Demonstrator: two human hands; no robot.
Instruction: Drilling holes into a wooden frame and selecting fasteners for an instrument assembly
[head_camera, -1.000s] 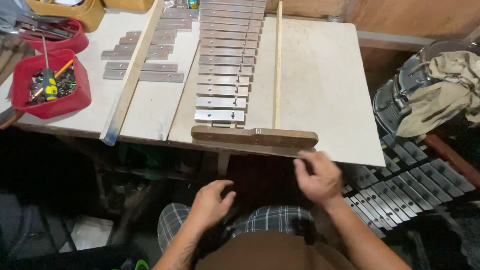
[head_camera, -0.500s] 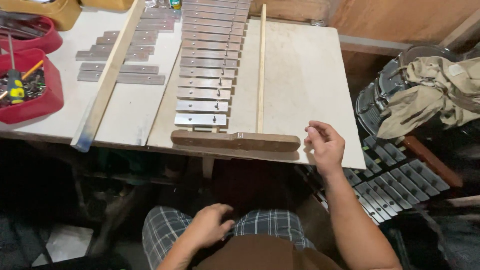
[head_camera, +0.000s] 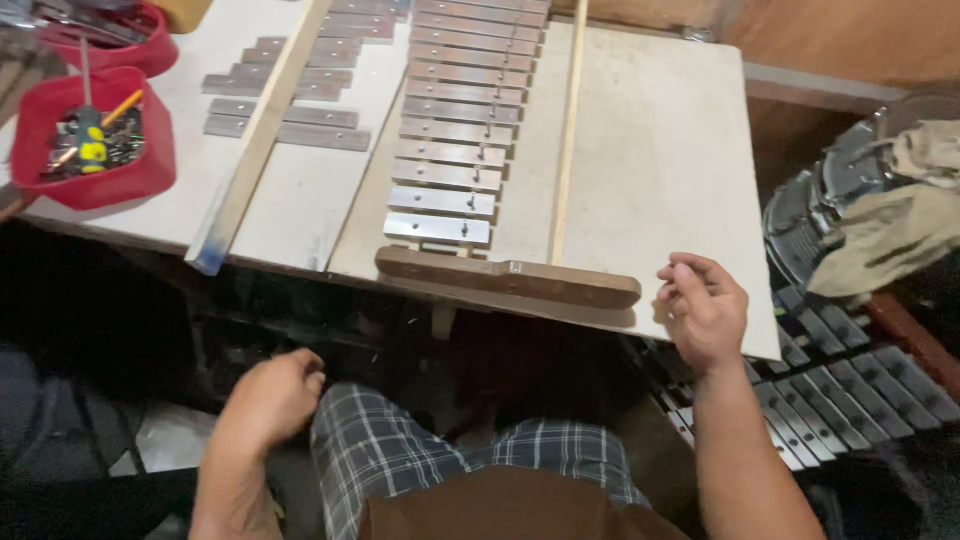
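No packages, labels, signs or screens show anywhere on the bench (head_camera: 650, 150) or around it; nothing printed, wrapped or lit appears at its edges, corners or on the floor beside it.

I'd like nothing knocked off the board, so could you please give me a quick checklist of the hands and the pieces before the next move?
1. Right hand free of tools: ok, loosely curled over the board near its front edge, holding nothing.
2. Left hand free: cannot tell, it is closed, down by the knee.
3. Metal bars in a row on the frame: ok.
4. Brown wooden end block lying across the front: ok.
5. Red tray with the screwdriver away from both hands: ok.
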